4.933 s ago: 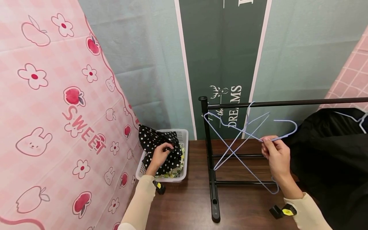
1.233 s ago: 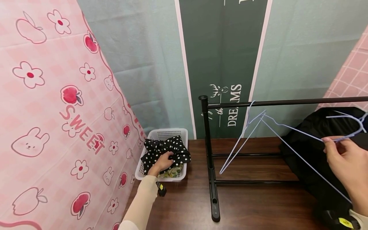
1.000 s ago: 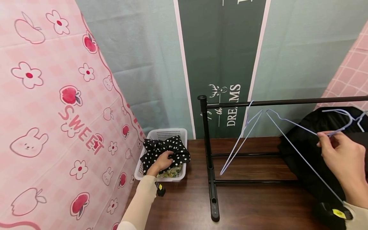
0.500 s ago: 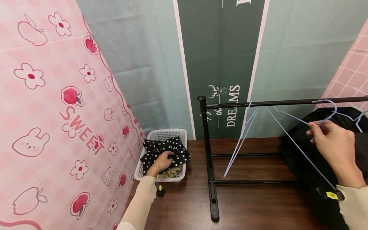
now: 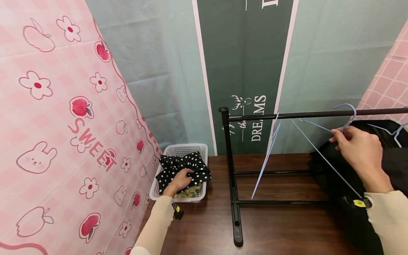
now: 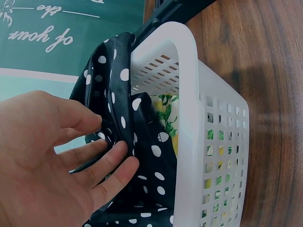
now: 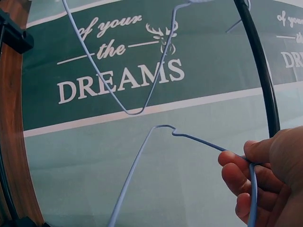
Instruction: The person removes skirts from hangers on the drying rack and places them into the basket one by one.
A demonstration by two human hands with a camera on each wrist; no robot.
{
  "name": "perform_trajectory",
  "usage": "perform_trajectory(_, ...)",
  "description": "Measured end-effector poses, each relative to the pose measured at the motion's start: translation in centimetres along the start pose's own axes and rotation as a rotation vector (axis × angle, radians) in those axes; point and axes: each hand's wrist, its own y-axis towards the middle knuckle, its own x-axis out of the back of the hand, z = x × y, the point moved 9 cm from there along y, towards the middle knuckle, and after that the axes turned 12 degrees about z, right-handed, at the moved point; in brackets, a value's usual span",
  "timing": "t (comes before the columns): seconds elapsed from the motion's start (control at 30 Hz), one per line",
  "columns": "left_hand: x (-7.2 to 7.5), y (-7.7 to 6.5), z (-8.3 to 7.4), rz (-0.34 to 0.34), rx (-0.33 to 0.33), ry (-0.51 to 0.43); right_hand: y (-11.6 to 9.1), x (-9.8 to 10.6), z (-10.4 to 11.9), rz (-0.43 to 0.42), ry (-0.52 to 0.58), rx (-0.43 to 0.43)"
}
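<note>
My left hand pinches the black cloth with white polka dots, which lies bunched in a white plastic basket. In the left wrist view, thumb and forefinger meet on a fold of this cloth, the other fingers spread out. Up at the rack's top bar, my right hand pinches a pale blue wire hanger just below its hook. The hook crosses the bar in the head view, its tip pointing left above it. Another pale blue hanger hangs on the bar, seen nearly edge-on.
Yellow-green patterned cloth lies under the dotted one. A black garment on a hanger fills the right side of the rack. The rack's black foot stands on the brown wooden surface. Pink printed fabric borders the left.
Over the last second my right hand has moved left and up, bringing the hanger's hook to the bar. The hanging one has turned edge-on. Since the oldest frame, the dotted cloth has sunk lower in the basket.
</note>
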Motion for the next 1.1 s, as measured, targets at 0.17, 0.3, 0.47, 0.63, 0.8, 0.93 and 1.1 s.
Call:
perform_trajectory(0.17, -0.1, 0.0, 0.0, -0.001, -0.003, 0.008, 0.7, -0.8, 0.4, 0.021, -0.029, 0.006)
perform_trajectory(0.3, -0.1, 0.0, 0.0, -0.002, -0.004, 0.016, 1.1, -1.7, 0.6, 0.058, -0.037, 0.005)
perform_trajectory(0.47, -0.2, -0.1, -0.1, -0.002, -0.015, 0.014, 1.4, -2.6, 0.7, 0.084, -0.042, -0.006)
perform_trajectory(0.63, -0.4, -0.3, 0.0, 0.004, -0.006, -0.005, 1.4, -3.3, 0.6, 0.109, -0.039, -0.02)
perform_trajectory(0.8, -0.5, -0.4, 0.2, 0.013, -0.005, -0.017, 1.4, -4.3, 0.5, 0.147, -0.032, -0.034)
perform_trajectory(0.93, -0.5, -0.5, 0.3, 0.015, -0.004, -0.029, 1.5, -4.8, 0.5, 0.168, -0.019, -0.037)
perform_trajectory(1.1, -0.5, -0.5, 0.3, 0.016, -0.006, -0.031, 1.5, -5.1, 0.7, 0.173, -0.008, -0.027)
